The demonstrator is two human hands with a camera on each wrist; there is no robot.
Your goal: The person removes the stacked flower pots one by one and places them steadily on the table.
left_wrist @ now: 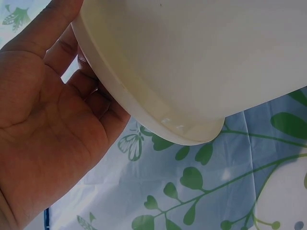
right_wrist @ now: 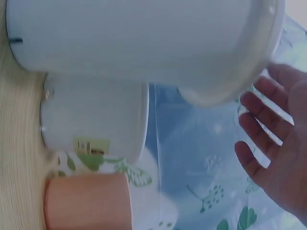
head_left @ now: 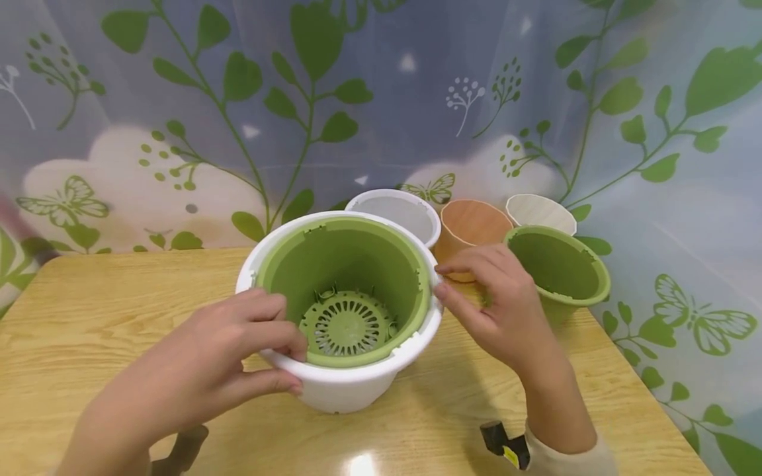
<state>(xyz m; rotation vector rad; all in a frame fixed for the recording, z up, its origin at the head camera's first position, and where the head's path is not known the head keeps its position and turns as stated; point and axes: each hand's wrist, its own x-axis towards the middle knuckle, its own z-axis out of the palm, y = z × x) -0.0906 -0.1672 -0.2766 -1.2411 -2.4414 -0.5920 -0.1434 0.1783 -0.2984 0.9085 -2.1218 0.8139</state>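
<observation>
A white flowerpot (head_left: 351,390) stands on the table in front of me, a green inner pot (head_left: 351,251) nested inside it. The inner pot's slotted round base (head_left: 347,327) shows at the bottom. My left hand (head_left: 238,337) grips the near left rim, its fingers over the edge and its thumb against the outer side. In the left wrist view that thumb lies along the white rim (left_wrist: 115,86). My right hand (head_left: 506,304) is at the right side, fingertips right at the white rim. Its other fingers are spread loosely in the right wrist view.
Behind stand a white pot (head_left: 431,228) with a label on its side, an orange pot (head_left: 455,248) and a cream pot (head_left: 538,210). Another green pot (head_left: 559,304) is to the right. A patterned curtain (head_left: 381,132) hangs beyond the wooden table (head_left: 119,297).
</observation>
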